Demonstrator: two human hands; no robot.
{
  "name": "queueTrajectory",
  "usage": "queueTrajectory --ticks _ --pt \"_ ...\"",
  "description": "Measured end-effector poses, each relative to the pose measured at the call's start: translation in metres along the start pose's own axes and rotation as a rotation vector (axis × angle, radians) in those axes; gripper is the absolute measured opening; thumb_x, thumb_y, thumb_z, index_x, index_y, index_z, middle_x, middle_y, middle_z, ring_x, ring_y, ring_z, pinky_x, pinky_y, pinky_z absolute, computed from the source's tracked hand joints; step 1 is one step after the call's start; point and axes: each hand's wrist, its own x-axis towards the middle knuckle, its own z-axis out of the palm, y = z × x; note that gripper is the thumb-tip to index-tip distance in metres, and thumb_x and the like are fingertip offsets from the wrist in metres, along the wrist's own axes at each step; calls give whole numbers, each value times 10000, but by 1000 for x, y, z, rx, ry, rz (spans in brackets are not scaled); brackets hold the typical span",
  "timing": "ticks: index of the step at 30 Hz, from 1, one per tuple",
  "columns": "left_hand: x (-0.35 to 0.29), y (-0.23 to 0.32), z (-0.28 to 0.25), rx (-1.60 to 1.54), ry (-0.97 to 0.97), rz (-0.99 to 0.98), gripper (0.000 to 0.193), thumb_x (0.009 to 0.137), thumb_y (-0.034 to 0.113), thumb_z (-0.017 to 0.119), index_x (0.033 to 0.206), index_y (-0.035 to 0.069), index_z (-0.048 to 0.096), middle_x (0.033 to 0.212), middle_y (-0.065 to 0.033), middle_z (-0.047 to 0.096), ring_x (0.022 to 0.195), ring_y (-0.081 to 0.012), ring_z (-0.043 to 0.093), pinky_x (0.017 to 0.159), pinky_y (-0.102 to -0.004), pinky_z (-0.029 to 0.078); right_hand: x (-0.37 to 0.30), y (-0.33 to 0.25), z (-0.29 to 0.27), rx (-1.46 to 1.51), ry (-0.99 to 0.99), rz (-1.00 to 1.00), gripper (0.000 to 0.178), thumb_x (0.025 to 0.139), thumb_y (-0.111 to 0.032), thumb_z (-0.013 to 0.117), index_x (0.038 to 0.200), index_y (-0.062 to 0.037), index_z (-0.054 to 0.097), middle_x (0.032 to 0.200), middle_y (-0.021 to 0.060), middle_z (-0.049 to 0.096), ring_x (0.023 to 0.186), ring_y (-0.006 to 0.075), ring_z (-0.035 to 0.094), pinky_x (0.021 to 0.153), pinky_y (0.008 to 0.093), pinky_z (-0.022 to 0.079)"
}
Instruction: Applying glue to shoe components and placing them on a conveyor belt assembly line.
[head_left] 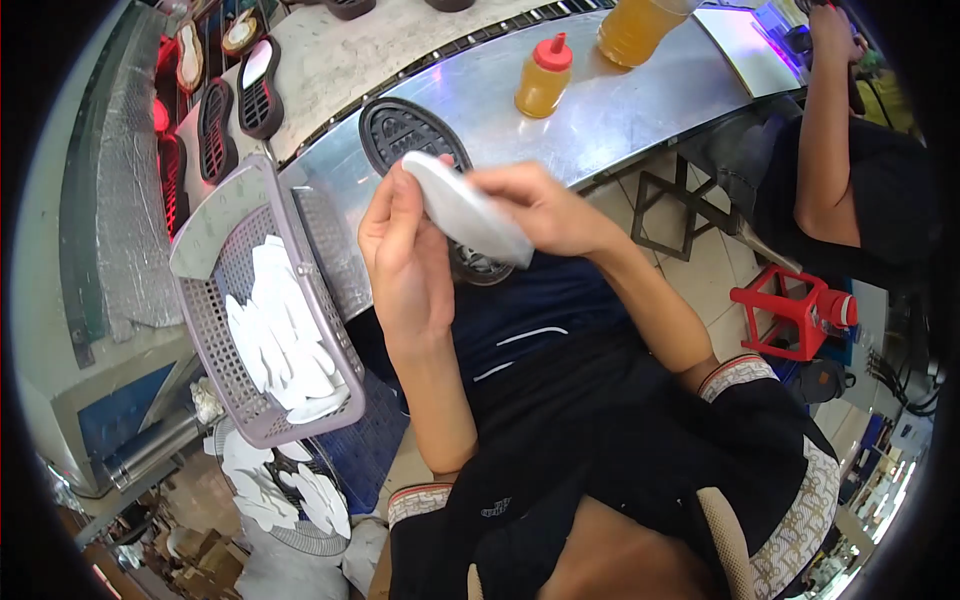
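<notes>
Both hands hold one white foam insole piece (468, 212) in front of my chest. My left hand (403, 250) grips its upper left end, and my right hand (540, 205) pinches its upper right side. Behind the piece, a black rubber shoe sole (405, 130) lies tread-up on the metal worktable (620, 110), partly hidden by my hands. To the left, a lilac perforated plastic basket (225, 215) holds several more white insole pieces (285, 340).
An orange squeeze bottle with a red cap (543, 78) and a jar of amber liquid (632, 28) stand on the table. More soles (260, 88) lie at the upper left. Another person (850, 170) sits at right by a red stool (790, 310). White pieces (290, 495) lie below the basket.
</notes>
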Motion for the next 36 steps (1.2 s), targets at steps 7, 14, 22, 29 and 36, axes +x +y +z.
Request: queueTrajectory --ticks 7,14,22,29,36 --pt "-3 5 -14 -16 -265 146 140 869 139 592 964 83 678 1399 -184 349 1298 -312 319 959 -384 416 5 6 11 380 -340 132 146 862 -130 618 913 4 644 814 3 590 757 64 517 678 212 420" --pt "20 -21 -78 763 630 525 268 941 140 474 1057 -65 601 1038 -110 618 959 -153 557 854 -267 421 66 9 -37 -125 145 42 240 837 -238 648 877 -2 664 737 -3 601 671 60 523 598 217 422" --pt "20 -27 -76 965 568 533 193 894 105 509 938 -30 638 906 -121 630 849 -197 587 775 -297 444 98 46 -63 -689 87 62 260 783 -265 666 820 -8 676 646 77 605 579 130 562 542 280 428" --pt "30 -23 -60 1219 398 571 204 849 137 549 992 26 641 1003 -109 639 1009 -312 552 884 -383 408 83 42 -27 -1045 257 -27 238 783 -251 654 875 -31 647 792 134 617 701 241 583 625 344 441" --pt "60 -18 -47 1661 82 344 479 768 304 656 1209 140 565 1328 -79 484 1245 -374 381 979 -584 251 55 55 -43 -723 277 -18 259 772 -204 649 996 -77 671 763 68 515 663 182 516 643 293 430"
